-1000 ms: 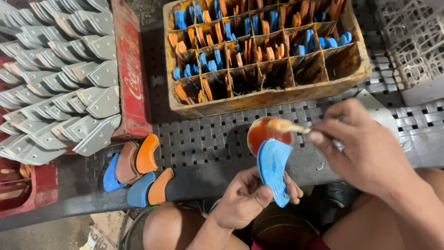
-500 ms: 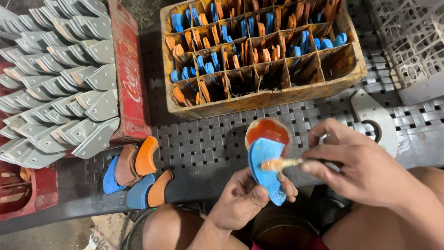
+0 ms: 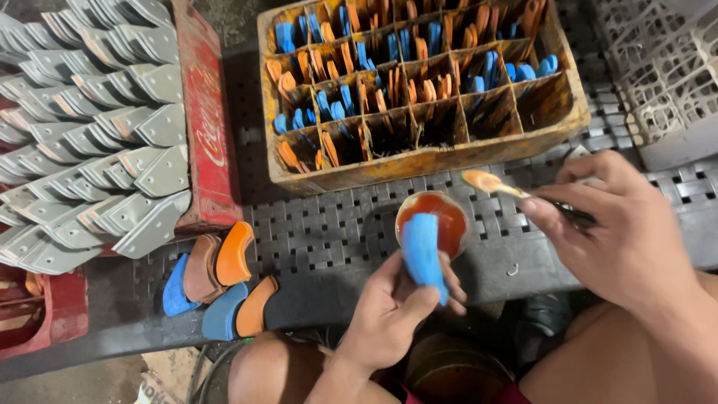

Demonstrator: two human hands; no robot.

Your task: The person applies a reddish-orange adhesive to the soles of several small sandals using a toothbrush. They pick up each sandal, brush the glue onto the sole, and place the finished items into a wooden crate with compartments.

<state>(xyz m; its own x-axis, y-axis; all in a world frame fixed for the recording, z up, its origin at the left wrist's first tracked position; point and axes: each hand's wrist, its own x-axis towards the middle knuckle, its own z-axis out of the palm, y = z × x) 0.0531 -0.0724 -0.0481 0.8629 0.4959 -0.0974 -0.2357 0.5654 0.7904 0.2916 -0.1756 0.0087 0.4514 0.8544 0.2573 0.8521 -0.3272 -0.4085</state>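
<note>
A divided crate (image 3: 419, 161) stands behind the glue bowl (image 3: 445, 213), stacked brackets (image 3: 97, 150) to its left.

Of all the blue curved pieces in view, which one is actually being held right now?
The blue piece gripped by the left hand, in front of the orange pot. The other blue pieces lie on the black mat or stand in the wooden crate.

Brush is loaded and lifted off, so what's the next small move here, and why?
Probably bring the brush in the right hand down onto the blue piece held in the left hand: its tip looks wet with orange glue, and the piece's upturned face shows bare blue.
</note>
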